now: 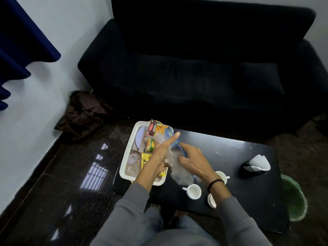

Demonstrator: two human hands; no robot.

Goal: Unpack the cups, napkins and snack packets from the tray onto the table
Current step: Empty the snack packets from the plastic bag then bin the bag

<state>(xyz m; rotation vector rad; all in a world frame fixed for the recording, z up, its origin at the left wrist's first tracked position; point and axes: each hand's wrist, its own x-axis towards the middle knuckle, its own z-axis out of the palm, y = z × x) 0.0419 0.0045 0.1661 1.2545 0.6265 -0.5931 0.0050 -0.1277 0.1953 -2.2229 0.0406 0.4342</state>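
A white tray [127, 157] sits on the left end of the black table [248, 189]. In it lie a dark red snack packet [154, 129], a green-yellow packet [150, 145], a yellow packet [145, 159] and a pale plate [139, 137]. Between my hands, over the tray's right rim, is a clear plastic bag [179, 173] with a blue edge. My left hand [162, 151] grips it from the left with fingers stretched forward. My right hand [192, 159] pinches it from the right. Three white cups [193, 191] [221, 175] [211, 201] stand on the table near my right wrist. White napkins [259, 162] sit in a dark holder.
A black sofa [195, 71] runs behind the table. A brown bag [81, 112] lies on the dark glossy floor at the left by the wall. A green bin [293, 197] stands off the table's right end. My knees are below the table's near edge.
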